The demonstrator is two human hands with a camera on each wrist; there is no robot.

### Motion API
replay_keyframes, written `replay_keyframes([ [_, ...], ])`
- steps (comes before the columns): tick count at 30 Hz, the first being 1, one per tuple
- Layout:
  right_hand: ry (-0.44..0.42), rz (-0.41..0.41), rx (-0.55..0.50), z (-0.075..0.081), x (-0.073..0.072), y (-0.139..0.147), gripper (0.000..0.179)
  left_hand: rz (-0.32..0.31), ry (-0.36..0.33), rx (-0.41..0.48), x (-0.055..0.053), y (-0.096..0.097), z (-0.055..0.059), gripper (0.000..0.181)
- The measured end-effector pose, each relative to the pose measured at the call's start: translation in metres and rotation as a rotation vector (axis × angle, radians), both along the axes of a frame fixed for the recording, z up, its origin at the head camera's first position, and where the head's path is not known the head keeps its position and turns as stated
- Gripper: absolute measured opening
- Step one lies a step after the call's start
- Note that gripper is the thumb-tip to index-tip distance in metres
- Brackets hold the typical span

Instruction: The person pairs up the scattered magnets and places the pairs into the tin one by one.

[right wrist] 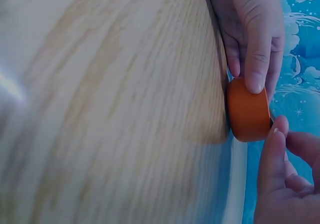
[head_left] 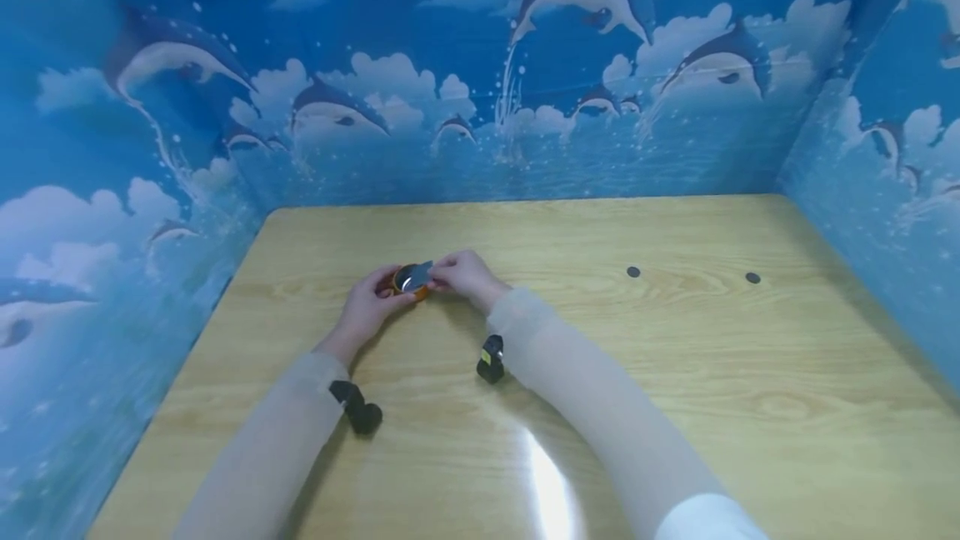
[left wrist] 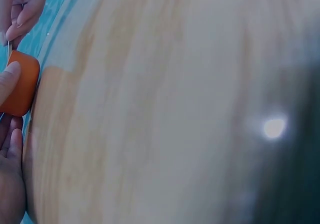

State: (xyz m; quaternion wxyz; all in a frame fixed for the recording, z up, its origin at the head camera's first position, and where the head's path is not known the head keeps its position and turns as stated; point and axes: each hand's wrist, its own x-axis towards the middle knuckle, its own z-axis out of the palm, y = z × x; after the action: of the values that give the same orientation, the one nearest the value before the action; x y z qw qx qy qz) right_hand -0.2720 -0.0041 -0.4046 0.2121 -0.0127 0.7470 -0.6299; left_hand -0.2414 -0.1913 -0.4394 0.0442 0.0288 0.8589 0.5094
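Observation:
Toward the back left of the table, my left hand (head_left: 365,307) grips a small round orange container (head_left: 422,294), thumb on the near side and fingers behind. Its top is open, with a shiny inside showing in the head view. My right hand (head_left: 468,275) pinches a thin flat grey piece (head_left: 422,274) between thumb and fingertips. That piece slants over the container's opening, its lower end at the rim. The right wrist view shows the smooth orange side (right wrist: 248,111) under my left thumb, with the right fingertips close to the rim.
Two small dark discs (head_left: 633,272) lie apart on the right half of the wooden table (head_left: 675,373). A blue curtain (head_left: 510,165) printed with dolphins encloses the back and sides. Black wrist cameras (head_left: 491,359) stick out from both sleeves.

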Motion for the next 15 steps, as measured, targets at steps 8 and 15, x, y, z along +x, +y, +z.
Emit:
replay_keyframes([
  [8, 0.008, -0.006, 0.049, 0.0024, -0.0006, -0.0024, 0.017, -0.005, 0.014, -0.010, -0.0020, 0.0021, -0.0013, 0.064],
  [15, 0.184, 0.057, 0.248, 0.0091, -0.0002, -0.0098, 0.017, -0.006, 0.021, -0.006, -0.0005, 0.0007, -0.0012, 0.062],
])
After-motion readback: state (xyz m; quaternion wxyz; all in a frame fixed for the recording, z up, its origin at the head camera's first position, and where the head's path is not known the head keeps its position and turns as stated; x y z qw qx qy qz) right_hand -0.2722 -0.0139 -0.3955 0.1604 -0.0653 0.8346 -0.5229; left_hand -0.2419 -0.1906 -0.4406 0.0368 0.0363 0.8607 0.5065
